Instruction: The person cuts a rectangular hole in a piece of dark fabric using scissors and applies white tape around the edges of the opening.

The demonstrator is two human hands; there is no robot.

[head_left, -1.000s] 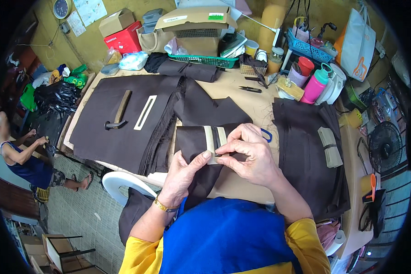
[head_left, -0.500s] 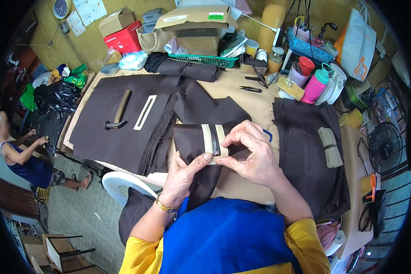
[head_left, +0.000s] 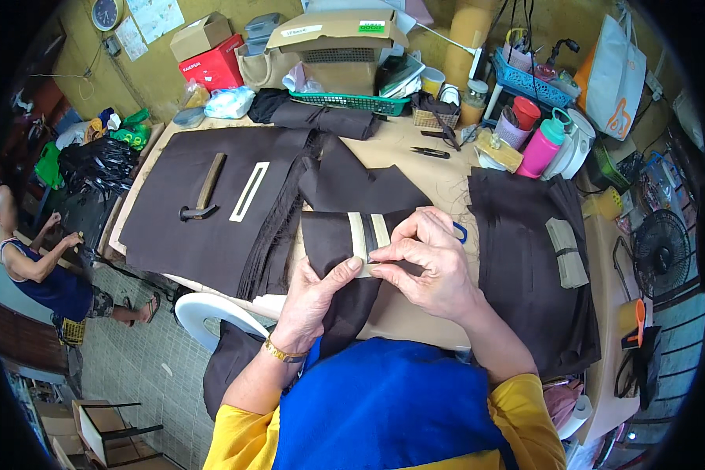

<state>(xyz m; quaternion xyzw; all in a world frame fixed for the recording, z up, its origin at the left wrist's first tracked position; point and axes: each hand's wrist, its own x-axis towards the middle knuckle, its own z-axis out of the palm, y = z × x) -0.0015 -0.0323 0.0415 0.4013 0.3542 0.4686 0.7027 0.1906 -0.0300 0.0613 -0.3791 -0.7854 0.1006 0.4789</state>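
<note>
A piece of dark brown fabric [head_left: 327, 239] is held up before me, with a cream paper frame [head_left: 358, 233] around a narrow dark slot on it. My left hand [head_left: 313, 301] grips the piece from the near left, its thumb pressed on the frame's lower left corner. My right hand [head_left: 431, 266] is closed at the frame's lower right, thumb and forefinger pinched at the near end of the slot. Whether the pinch holds cloth or paper there is hard to see. Beyond the held piece, more dark fabric [head_left: 360, 184] lies loose on the table.
At left, a hammer [head_left: 206, 192] and another cream frame [head_left: 249, 192] rest on a stack of dark fabric [head_left: 164, 172]. A second fabric stack [head_left: 517, 258] at right bears a tied cream bundle [head_left: 565, 252]. Thread snips [head_left: 431, 153] lie farther back. Another person [head_left: 39, 262] sits at far left.
My right thumb and forefinger have moved from the frame's right strip toward the near end of the slot. The held fabric has shifted slightly; my left hand stays nearly in place.
</note>
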